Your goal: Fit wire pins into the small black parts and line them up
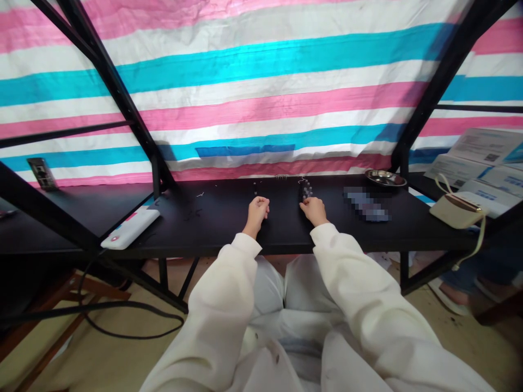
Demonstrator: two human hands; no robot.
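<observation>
Pieces (308,189) beyond right fingers (303,205) indistinct

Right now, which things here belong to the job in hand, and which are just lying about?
Seemingly in use:
left hand, curled; any contents hidden
right hand, lowered at the small bits
small bits, too tiny to identify

Apparently just lying about, neither hand on them:
white device
dish
bag
boxes

Counter (216,231) smooth, matt black, striped sheet (261,60) woven-plastic look, creased, faint sheen, posts (117,91) dark painted metal, dish (386,178) polished metal, glossy, white case (131,227) smooth plastic, sleeves (229,277) soft matt cloth, boxes (486,147) printed card, small pieces (307,189) glassy-looking, material unclear
</observation>
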